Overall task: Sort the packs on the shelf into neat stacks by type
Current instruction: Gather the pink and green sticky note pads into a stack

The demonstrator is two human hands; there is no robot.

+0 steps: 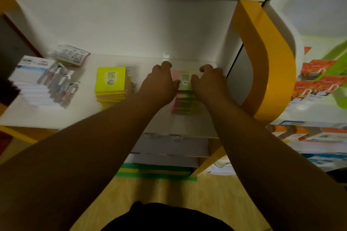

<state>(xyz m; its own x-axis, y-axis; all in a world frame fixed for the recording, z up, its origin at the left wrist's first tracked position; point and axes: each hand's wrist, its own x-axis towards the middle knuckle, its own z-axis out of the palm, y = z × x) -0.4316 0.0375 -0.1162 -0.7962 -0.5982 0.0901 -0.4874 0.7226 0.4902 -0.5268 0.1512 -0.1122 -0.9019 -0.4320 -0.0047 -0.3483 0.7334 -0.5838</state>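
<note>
A stack of pink-and-green packs [183, 99] stands on the white shelf [116, 43] toward its right end. My left hand [159, 84] grips the stack's left side and my right hand [208, 82] grips its right side, fingers curled over the far edge. Only a strip of the top pack's label shows between my hands. To the left stands a stack of yellow packs [111, 84] marked 2207. Further left lie several loose clear-wrapped packs [62, 84] leaning on a white-and-blue stack [32, 84], with a pack [70, 55] lying behind them.
A curved orange upright [266, 65] bounds the shelf on the right, close to my right hand. Lower shelves [169, 148] hold white boxes and green-yellow items. Orange product boxes [317, 73] fill the neighbouring unit at right.
</note>
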